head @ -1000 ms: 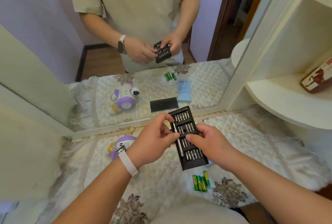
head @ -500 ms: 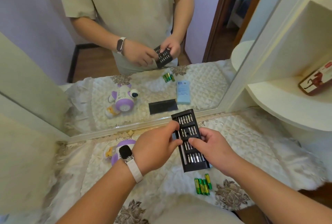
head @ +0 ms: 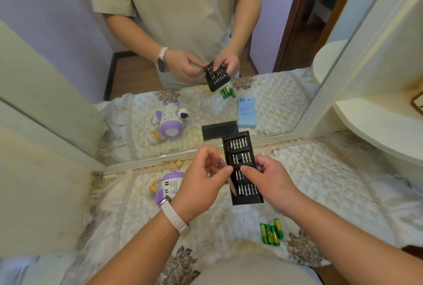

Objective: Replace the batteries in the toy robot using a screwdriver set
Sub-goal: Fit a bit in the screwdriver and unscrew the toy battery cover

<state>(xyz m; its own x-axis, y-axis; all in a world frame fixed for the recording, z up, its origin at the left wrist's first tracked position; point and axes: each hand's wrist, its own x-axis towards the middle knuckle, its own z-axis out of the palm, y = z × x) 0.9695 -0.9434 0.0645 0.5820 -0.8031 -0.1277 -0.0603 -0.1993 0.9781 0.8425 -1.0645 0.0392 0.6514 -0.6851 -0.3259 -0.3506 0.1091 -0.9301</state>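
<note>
We pinch one slim silver screwdriver handle (head: 233, 186) in our left hand (head: 201, 186), our right hand (head: 272, 181) gripping one black four-row bit tray (head: 239, 145). Four green batteries (head: 271, 234) and one purple-white toy robot (head: 170, 185) lie on the quilt (head: 320, 181).

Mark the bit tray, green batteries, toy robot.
bit tray (head: 248, 199): head view, bottom rim.
green batteries (head: 271, 234): head view, middle of the cluster.
toy robot (head: 171, 186): head view, white grille panel.

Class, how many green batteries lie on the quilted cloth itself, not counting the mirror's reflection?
4. The green batteries lie bunched side by side on the quilted cloth, nearer the camera than the held bit case. They overlap, so another may hide.
</note>
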